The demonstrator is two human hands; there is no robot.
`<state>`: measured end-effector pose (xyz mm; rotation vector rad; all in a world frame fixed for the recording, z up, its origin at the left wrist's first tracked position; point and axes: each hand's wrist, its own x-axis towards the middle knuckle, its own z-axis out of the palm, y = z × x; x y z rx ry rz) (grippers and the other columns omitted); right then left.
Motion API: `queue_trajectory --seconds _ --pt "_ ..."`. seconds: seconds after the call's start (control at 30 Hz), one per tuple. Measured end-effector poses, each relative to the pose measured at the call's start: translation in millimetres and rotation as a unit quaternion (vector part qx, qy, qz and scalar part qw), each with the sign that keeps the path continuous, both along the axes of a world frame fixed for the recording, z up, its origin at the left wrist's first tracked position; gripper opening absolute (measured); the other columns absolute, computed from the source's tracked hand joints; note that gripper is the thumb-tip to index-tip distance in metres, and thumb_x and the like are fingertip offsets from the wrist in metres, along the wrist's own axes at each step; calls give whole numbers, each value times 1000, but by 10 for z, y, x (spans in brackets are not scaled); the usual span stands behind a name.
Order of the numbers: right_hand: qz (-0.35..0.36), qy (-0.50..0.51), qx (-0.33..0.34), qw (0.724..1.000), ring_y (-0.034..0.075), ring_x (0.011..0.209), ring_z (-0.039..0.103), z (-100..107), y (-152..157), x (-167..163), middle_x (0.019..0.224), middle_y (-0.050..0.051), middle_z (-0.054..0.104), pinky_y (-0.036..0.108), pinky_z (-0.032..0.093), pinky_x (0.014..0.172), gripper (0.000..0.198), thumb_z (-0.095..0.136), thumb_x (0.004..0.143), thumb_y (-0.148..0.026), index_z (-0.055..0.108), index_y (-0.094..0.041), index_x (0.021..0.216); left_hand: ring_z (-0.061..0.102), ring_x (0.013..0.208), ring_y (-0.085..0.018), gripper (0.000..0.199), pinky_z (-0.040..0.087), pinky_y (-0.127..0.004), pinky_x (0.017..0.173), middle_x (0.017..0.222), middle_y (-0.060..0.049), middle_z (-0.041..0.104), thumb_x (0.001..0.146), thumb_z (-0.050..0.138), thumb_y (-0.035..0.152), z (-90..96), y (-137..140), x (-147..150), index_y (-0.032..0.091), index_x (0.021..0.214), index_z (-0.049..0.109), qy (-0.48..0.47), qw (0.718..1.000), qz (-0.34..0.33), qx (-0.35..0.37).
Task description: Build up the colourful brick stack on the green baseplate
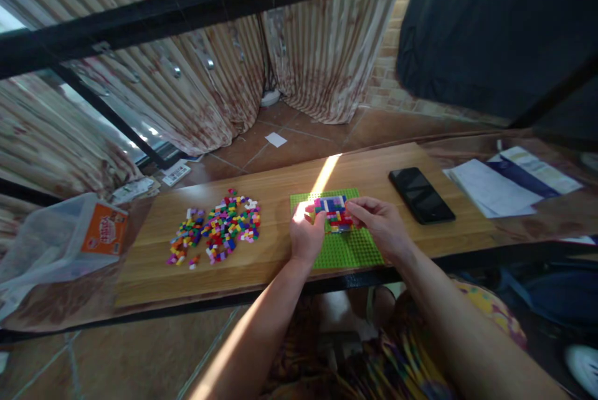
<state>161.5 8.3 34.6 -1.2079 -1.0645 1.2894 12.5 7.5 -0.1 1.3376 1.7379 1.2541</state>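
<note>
Nearest to the camera are the person's lap in a patterned, colourful cloth and the two bare forearms, which reach forward over the edge of a wooden table [374, 169]. The table top is light brown, long and narrow, with a bright strip of sunlight across its middle. Below it the floor is of reddish-brown tiles.

On the near part of the table lies one green baseplate [348, 250], flat and covered with small studs. On its far half stands one small brick build [334, 210], made of blue, white, red and yellow bricks in several layers. The left hand [306, 235] has its fingers bent around the left end of the build, and the sunlight falls on its knuckles. The right hand [380, 222] pinches the right end of the build with thumb and fingertips closed on it. So both hands grip the same build, which sits on the baseplate.

To the left, well apart from the baseplate, is one loose pile of small bricks [217, 228] in many colours; they are too many and too small to count. Further left, at the table's end, is one clear plastic bag [56, 241] with an orange label. To the right of the baseplate lies one black phone [420, 194], screen dark, and beyond it some white and blue papers [509, 182].

Behind the table hang striped beige curtains [322, 57], and a small white scrap lies on the floor.
</note>
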Motion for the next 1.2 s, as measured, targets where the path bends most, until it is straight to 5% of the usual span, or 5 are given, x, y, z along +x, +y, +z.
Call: queue_trajectory --seconds 0.2,0.37,0.53,0.73,1.2 --pt "1 -92 35 995 11 50 49 -90 10 -69 57 0 61 24 40 48 26 68 70 -41 69 -16 76 55 61 -11 19 44 -23 60 70 1 60 75 63 30 -37 -28 -21 19 91 62 -15 1000 0 20" --pt "31 -263 176 948 17 71 63 -83 -69 -66 82 5 70 30 49 66 19 60 80 -34 71 -19 85 58 70 -12 25 45 -23 66 77 -2 63 86 50 38 120 -213 -63 18 90 64 -84 993 -44 71" --pt "113 -348 265 892 18 80 65 -53 -117 -103 88 6 69 30 50 72 19 53 87 -29 71 -23 89 58 62 -12 28 45 -23 56 70 -2 65 83 53 40 209 -365 -58 16 83 67 -209 967 -137 -46" --pt "171 -387 297 856 19 85 65 -136 -151 -188 93 6 69 31 51 76 20 49 90 -25 69 -25 96 57 57 -10 16 44 -23 56 64 -1 64 68 66 28 203 -413 -81 15 77 68 -340 927 -80 -135" --pt "122 -309 236 913 19 88 67 -122 -174 -244 98 3 72 35 53 79 23 59 82 -24 66 -26 105 54 57 -6 21 41 -20 58 64 1 61 60 75 22 187 -374 -182 13 77 66 -480 857 -75 -175"
